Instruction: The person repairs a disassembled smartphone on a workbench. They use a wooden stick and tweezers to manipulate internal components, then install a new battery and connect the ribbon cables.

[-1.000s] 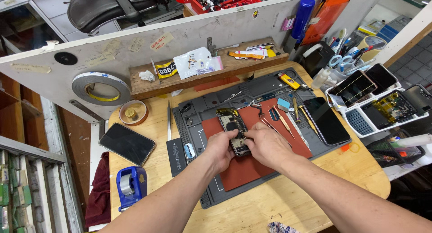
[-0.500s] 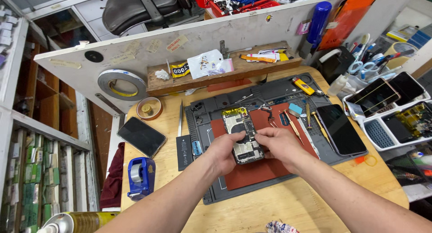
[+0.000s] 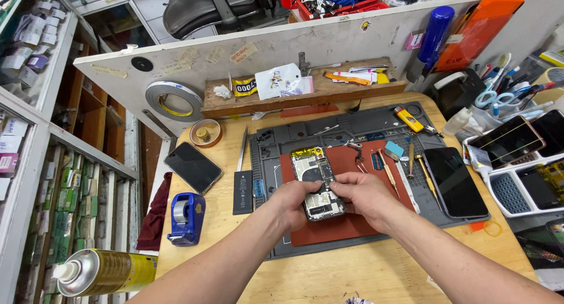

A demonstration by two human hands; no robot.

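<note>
An opened smartphone (image 3: 314, 175) with its insides showing lies on a red pad (image 3: 358, 222) on the grey work mat (image 3: 294, 136). My left hand (image 3: 291, 201) grips its lower left edge. My right hand (image 3: 364, 192) presses on its lower right side, fingertips on the inner parts. A detached black phone screen (image 3: 453, 180) lies on the right of the mat. Tweezers (image 3: 356, 151) and small screwdrivers (image 3: 388, 169) lie just beyond my right hand.
A black battery (image 3: 242, 191) and long metal tweezers (image 3: 241, 149) lie left of the mat. A dark phone (image 3: 192, 167), blue tape dispenser (image 3: 187, 217) and gold spray can (image 3: 103, 271) sit further left. White trays of phones (image 3: 523, 163) stand right. A wooden shelf (image 3: 305, 95) lies behind.
The view has shifted right and pulled back a little, so the bench appears further right. Both hands stay on the opened phone, which now lies more upright on the red pad.
</note>
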